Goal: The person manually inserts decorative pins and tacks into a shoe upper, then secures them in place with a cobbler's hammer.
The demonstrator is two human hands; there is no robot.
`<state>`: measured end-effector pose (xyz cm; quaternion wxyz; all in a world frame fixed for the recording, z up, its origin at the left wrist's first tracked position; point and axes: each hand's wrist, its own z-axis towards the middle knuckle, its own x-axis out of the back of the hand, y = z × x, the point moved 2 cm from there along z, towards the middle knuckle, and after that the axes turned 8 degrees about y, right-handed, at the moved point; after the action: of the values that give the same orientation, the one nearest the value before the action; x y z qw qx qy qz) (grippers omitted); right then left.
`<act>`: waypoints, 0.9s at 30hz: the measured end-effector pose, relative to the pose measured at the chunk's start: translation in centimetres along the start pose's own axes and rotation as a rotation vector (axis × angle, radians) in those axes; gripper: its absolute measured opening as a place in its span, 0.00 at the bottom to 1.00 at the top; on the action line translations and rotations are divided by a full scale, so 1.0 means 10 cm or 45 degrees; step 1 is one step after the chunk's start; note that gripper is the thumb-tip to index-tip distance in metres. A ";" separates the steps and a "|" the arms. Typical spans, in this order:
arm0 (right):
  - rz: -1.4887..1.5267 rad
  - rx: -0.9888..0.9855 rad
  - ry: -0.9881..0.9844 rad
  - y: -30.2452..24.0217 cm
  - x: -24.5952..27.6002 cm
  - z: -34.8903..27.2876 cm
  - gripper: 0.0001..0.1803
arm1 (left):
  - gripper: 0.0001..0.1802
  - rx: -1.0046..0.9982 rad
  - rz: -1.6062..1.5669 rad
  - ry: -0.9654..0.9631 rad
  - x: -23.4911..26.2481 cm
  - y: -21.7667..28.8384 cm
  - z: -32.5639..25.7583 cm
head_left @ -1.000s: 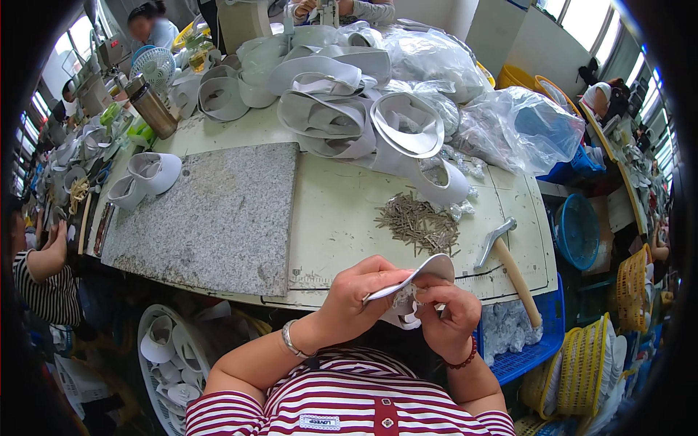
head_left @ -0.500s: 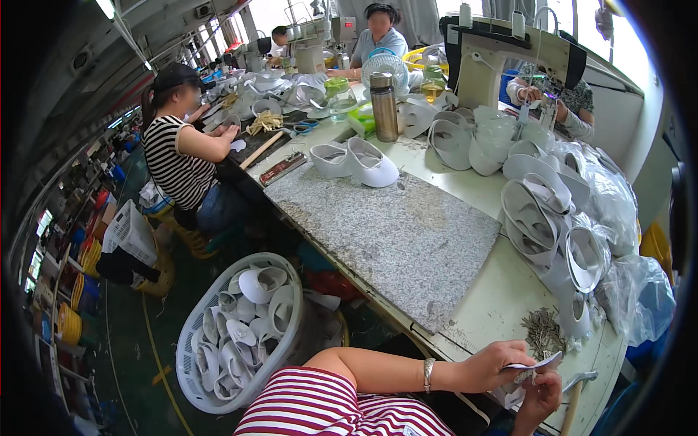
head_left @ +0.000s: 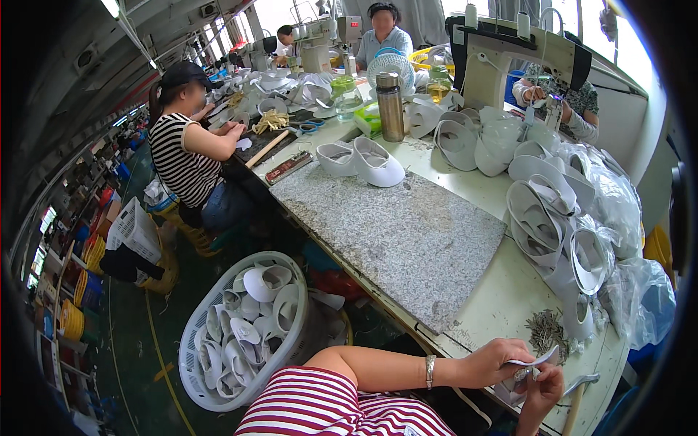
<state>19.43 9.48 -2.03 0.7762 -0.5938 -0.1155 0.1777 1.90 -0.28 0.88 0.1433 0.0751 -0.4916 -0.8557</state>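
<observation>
A white shoe upper point(head_left: 539, 359) is held between my hands above the table's near right part. My left hand point(head_left: 498, 361), with a bracelet at the wrist, grips its edge between thumb and fingers. Just below, my right hand point(head_left: 544, 389) has its fingers closed at the underside of the same upper; part of the grip is hidden. A heap of small metal nails point(head_left: 547, 333) lies on the table beyond my hands. To the right of my right hand is a hammer point(head_left: 579, 385) with a wooden handle.
A grey stone slab point(head_left: 407, 240) covers the table's middle, with two white uppers point(head_left: 378, 163) at its far edge. Piled uppers point(head_left: 538, 218) and plastic bags line the right side. A white basket point(head_left: 190, 363) of uppers stands left. Co-workers sit at left and behind.
The view has shifted slightly. My hands stay on the upper, which has tilted a little, and my right fingers have moved slightly along its edge.
</observation>
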 end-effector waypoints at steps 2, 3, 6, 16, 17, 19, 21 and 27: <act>-0.022 -0.007 -0.002 -0.02 0.01 0.01 0.12 | 0.21 0.015 0.022 0.011 -0.02 0.00 -0.01; -0.045 -0.014 -0.004 -0.04 0.01 0.01 0.12 | 0.21 0.029 0.044 0.022 -0.02 0.00 -0.01; -0.025 0.025 0.022 -0.08 -0.06 0.02 0.12 | 0.21 0.002 0.069 0.064 -0.03 0.00 -0.02; -0.105 -0.095 -0.103 -0.17 0.05 0.04 0.11 | 0.23 -0.062 0.142 -0.010 0.03 -0.02 0.02; -0.157 0.046 -0.106 -0.10 0.07 0.06 0.12 | 0.24 -0.097 0.098 0.003 0.03 -0.05 0.02; -0.207 0.187 -0.113 -0.16 0.02 0.07 0.12 | 0.24 -0.131 0.056 0.019 0.05 -0.08 0.02; -0.162 -0.191 -0.084 -0.23 0.00 0.04 0.12 | 0.24 -0.084 0.040 -0.001 0.06 -0.10 0.01; -0.034 0.027 -0.147 0.06 0.05 0.15 0.12 | 0.22 0.005 0.045 0.009 0.03 -0.11 0.00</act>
<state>19.23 11.14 -2.21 0.7769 -0.5726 -0.1660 0.2026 1.41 0.16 -0.06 0.1599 0.0696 -0.4940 -0.8518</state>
